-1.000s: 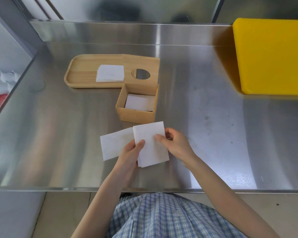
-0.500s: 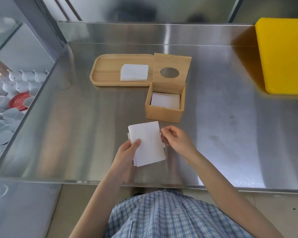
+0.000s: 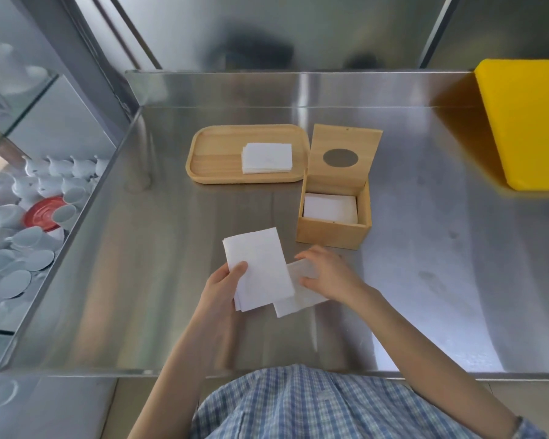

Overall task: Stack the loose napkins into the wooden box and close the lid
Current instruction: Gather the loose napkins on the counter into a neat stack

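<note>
- The left hand (image 3: 224, 285) pinches a small stack of white square paper napkins (image 3: 258, 268), thumb on top at its lower left corner.
- The right hand (image 3: 328, 274) rests curled on another white napkin (image 3: 298, 301) lying at 3 o'clock of the stack, partly under it; whether it grips is unclear.
- The open light wooden box (image 3: 332, 231) stands at 1 o'clock, napkins inside, its lid (image 3: 343, 160) with the round hole tilted back.
- A rounded wooden tray (image 3: 216, 153) at 12 o'clock carries more napkins (image 3: 267, 158).
- All sit on the steel counter (image 3: 425, 280).
</note>
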A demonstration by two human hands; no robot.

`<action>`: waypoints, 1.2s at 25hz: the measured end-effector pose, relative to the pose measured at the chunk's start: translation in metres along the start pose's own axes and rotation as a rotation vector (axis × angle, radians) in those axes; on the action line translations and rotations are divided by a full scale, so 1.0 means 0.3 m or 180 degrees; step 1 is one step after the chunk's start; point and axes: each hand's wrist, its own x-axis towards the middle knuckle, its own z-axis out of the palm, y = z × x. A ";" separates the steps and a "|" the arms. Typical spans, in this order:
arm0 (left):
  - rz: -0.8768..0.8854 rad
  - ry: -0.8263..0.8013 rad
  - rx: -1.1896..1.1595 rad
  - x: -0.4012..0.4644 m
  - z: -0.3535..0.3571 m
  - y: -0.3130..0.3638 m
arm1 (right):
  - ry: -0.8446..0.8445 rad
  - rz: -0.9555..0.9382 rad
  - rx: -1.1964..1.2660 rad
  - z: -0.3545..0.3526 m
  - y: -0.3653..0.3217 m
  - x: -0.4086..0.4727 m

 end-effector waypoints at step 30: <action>0.0123 -0.0384 -0.0341 0.018 0.033 -0.024 | -0.0355 0.0038 0.3928 -0.175 -0.167 -0.094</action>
